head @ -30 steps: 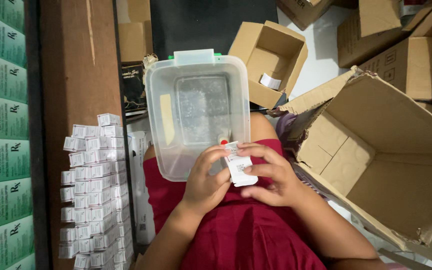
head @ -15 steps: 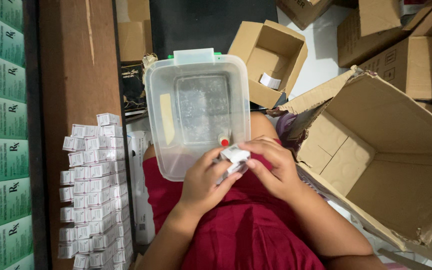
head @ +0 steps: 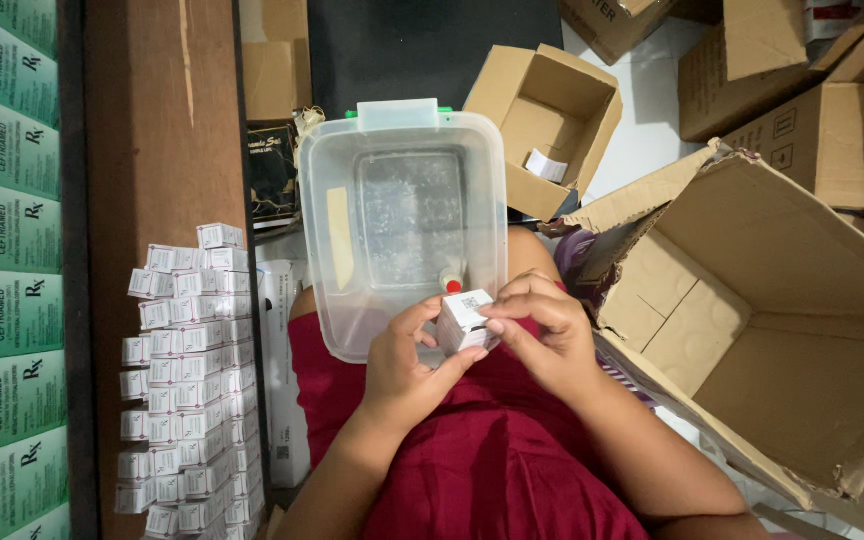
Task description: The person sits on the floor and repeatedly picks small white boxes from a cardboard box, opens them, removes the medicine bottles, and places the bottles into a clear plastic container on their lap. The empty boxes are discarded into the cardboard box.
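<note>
Two hands meet over the lap, the left hand (head: 407,375) and the right hand (head: 542,335), with one small white box (head: 464,322) between their fingers. Just beyond the fingers sits one clear plastic tub (head: 402,215), one small red-capped vial (head: 450,283) inside. Left of the fingers, white boxes are stacked (head: 187,380) by the dozen, too many to count. Right of them lies one big open carton (head: 752,320); beyond, one smaller open carton (head: 542,125).

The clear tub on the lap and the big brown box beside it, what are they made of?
The clear rectangular tub looks like translucent plastic, glossy: the lap shows through its walls. The large open brown box appears to be matte corrugated cardboard, with creased flaps and a torn edge.
</note>
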